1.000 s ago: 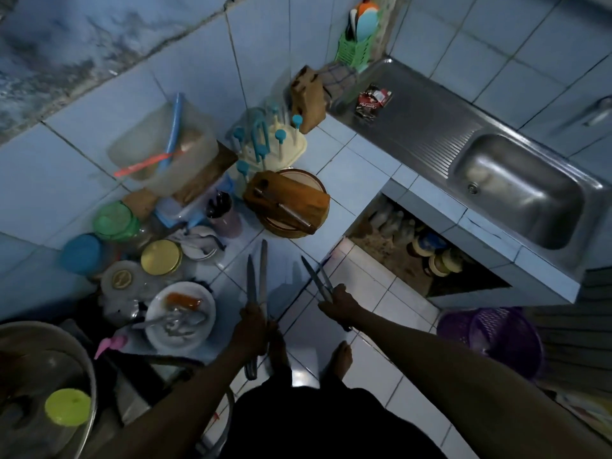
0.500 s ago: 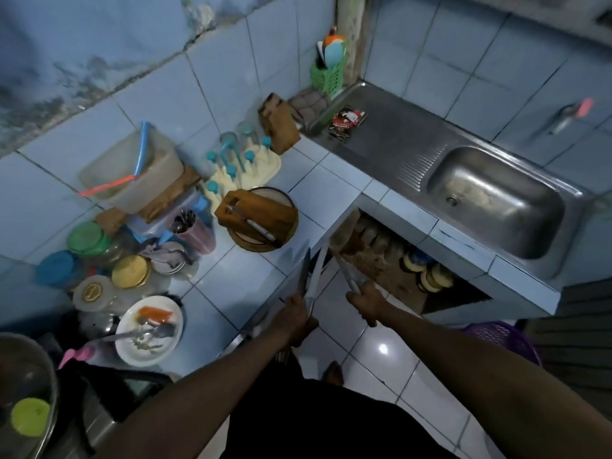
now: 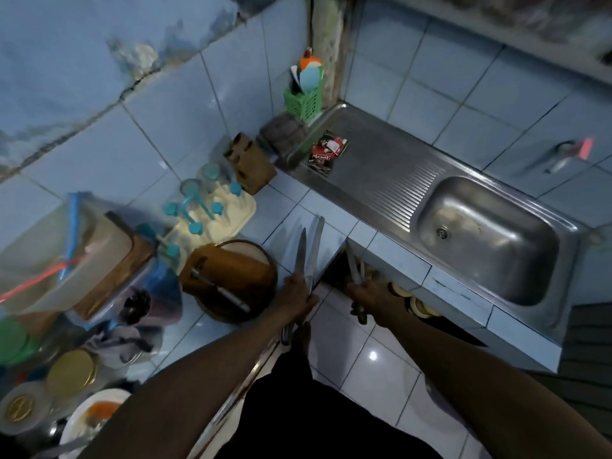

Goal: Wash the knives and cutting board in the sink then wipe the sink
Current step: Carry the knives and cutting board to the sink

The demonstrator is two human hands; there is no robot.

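- The left hand (image 3: 298, 298) grips two long knives (image 3: 309, 251) by their handles, fingers curled round them; the thin grey steel blades point up and away from the fist, over the pale blue tiled counter (image 3: 291, 207).
- The right hand (image 3: 366, 298) grips a second pair of knives (image 3: 354, 268), shorter and narrower, their blades rising from the fist toward the dark opening under the counter edge.
- Just left of the left fist lies the brown wooden cutting board (image 3: 228, 270), roughly rectangular, resting across a round shallow tray (image 3: 265, 260); another knife with a pale handle (image 3: 225, 293) lies on it.
- Well up and right of the right fist sits the stainless steel sink (image 3: 490, 240), a smooth rounded basin with a ribbed drainboard (image 3: 410, 193) beside it.
- A blocky wooden knife holder (image 3: 250, 162) stands beyond the left-hand blades.
- Against half a second ago, both fists have come further forward past the counter corner, and the sink and drainboard sit closer to them.
- Both forearms reach forward and slightly inward, wrists level, the two fists near each other but apart.
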